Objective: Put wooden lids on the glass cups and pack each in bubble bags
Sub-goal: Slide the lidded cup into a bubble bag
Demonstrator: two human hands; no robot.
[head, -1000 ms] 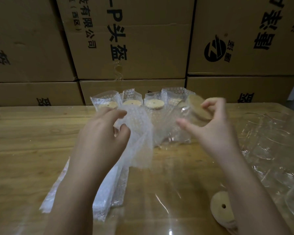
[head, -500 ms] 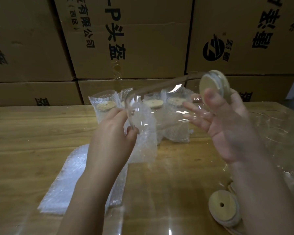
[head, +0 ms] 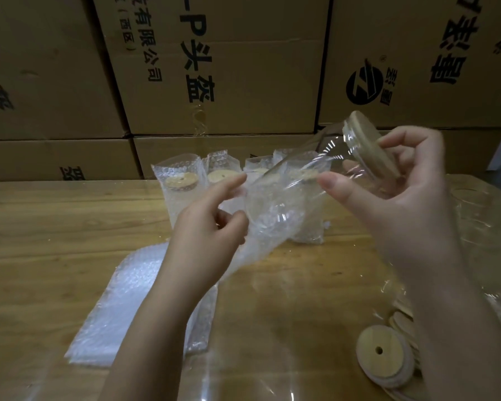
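Note:
My right hand grips a clear glass cup by its lidded end; the wooden lid sits on its mouth. The cup lies tilted, its base pointing down-left into the mouth of a bubble bag. My left hand pinches that bag's edge and holds it open. Several packed cups in bubble bags stand in a row behind, their wooden lids showing. A flat stack of bubble bags lies under my left forearm. Loose wooden lids lie at the lower right.
Stacked cardboard boxes wall off the back of the wooden table. Bare glass cups stand at the right, hard to make out. A clear plastic sheet covers the near part of the table.
My right hand has lifted the lidded cup, turned it on its side and brought its base down into the bag that my left hand holds open.

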